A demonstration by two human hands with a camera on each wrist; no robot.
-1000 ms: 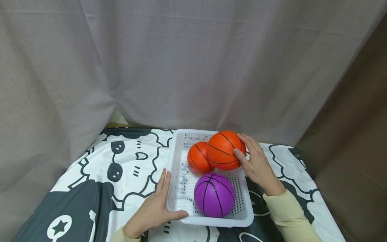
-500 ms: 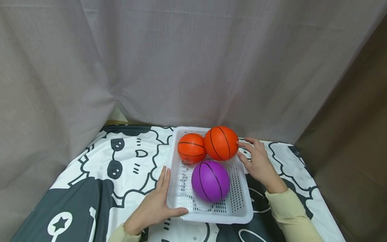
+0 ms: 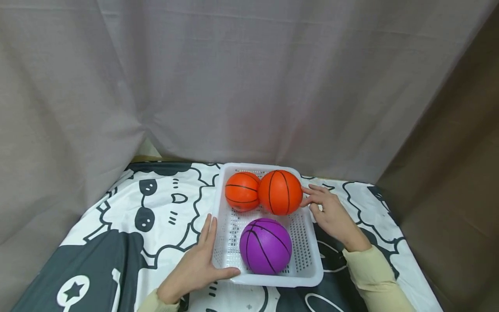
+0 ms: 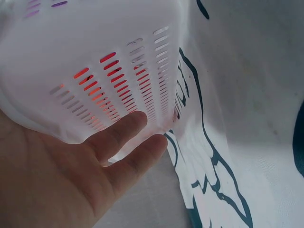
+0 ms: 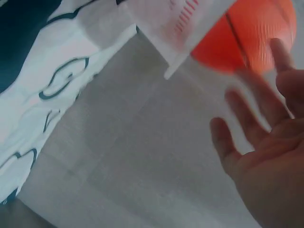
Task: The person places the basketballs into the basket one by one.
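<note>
A white perforated plastic basket [image 3: 280, 281] holds two orange basketballs and a purple one. At its far left sits the smaller orange basketball [image 3: 241, 191], touching the larger orange basketball [image 3: 280, 192] beside it. The purple basketball [image 3: 266, 246] lies at the near side. My left hand [image 3: 192, 266] rests against the basket's left wall, fingers straight, thumb at the near rim; the left wrist view shows the slotted wall [image 4: 109, 85] beside the fingers. My right hand [image 3: 337, 219] has its fingertips at the larger orange ball's right side, with loosely bent fingers, not gripping it.
Under the basket spreads a black-and-white cartoon cloth [image 3: 175, 242]. A grey curtain [image 3: 249, 86] hangs close behind the basket, and a darker brown one [image 3: 460, 173] hangs at the right.
My right hand has loosened from the larger orange ball, which settled left into the basket. The smaller orange ball shifted back left. The purple ball rolled away, then back near. My left hand stays put.
</note>
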